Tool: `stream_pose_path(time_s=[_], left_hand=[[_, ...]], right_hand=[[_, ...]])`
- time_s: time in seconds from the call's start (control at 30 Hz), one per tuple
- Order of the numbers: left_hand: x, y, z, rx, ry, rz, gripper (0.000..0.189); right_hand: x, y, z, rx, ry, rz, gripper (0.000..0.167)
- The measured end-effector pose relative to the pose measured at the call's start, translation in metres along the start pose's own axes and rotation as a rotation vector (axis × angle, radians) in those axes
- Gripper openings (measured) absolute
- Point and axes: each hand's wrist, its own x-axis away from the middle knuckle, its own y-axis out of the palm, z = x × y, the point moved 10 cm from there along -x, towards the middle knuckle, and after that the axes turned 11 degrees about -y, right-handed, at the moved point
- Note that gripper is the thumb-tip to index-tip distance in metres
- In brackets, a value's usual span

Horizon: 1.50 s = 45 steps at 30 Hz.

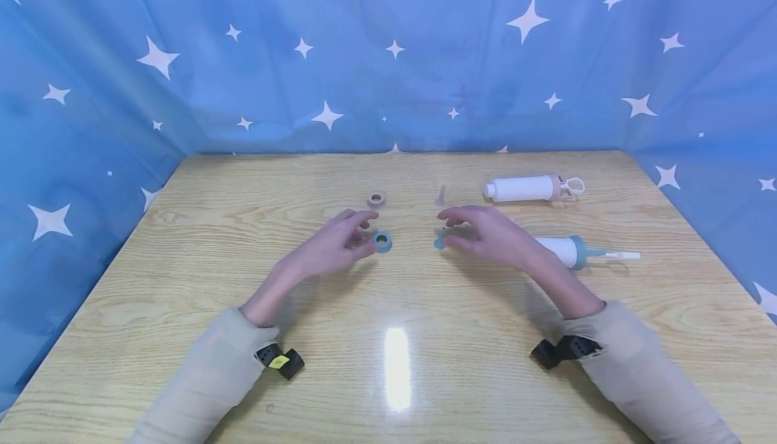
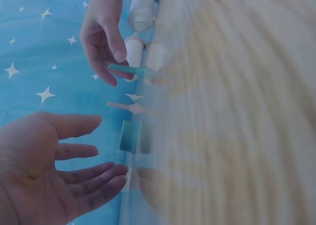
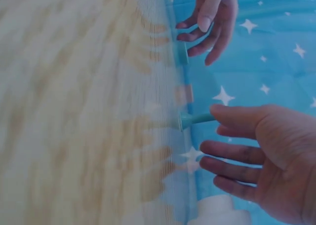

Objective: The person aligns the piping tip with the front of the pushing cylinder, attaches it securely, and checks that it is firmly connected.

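My left hand [image 1: 332, 245] hovers over the table with fingers apart, its thumb tip beside a teal ring-shaped cap [image 1: 382, 241]. Just beyond lies a pinkish ring-shaped cap [image 1: 376, 200]. Opposite, my right hand [image 1: 494, 236] is held with its thumb and fingers spread around a small teal nozzle-like piece [image 1: 440, 241]. In the right wrist view the thumb overlaps the tip of this teal piece [image 3: 195, 119]; whether they touch I cannot tell. A matching pinkish piece [image 1: 440, 196] stands farther back. Neither hand grips anything.
At the right, a white tube [image 1: 522, 189] with a pinkish collar and looped handle lies on the table [image 1: 340, 390]. Nearer, another white tube [image 1: 560, 250] with a teal collar and rod is partly hidden by my right arm. A blue starred curtain [image 1: 364, 79] hangs behind.
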Motion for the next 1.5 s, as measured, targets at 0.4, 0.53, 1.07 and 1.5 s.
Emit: stream_pose_path(time_s=[0.4, 0.53, 1.07, 1.5], left_hand=[[-0.009, 0.009, 0.005, 0.047, 0.011, -0.022, 0.054], [-0.013, 0.011, 0.005, 0.048, 0.016, -0.020, 0.049], [-0.022, 0.023, 0.010, 0.013, 0.039, -0.074, 0.039], [-0.017, 0.018, 0.011, -0.028, 0.046, -0.037, 0.035]], right_hand=[[-0.006, 0.005, 0.000, -0.029, 0.024, -0.005, 0.033], [-0.008, 0.008, -0.001, -0.039, 0.017, -0.013, 0.028], [-0.008, 0.009, -0.003, -0.012, 0.000, -0.010, 0.017], [-0.010, 0.015, -0.007, -0.054, -0.012, -0.019, 0.011]])
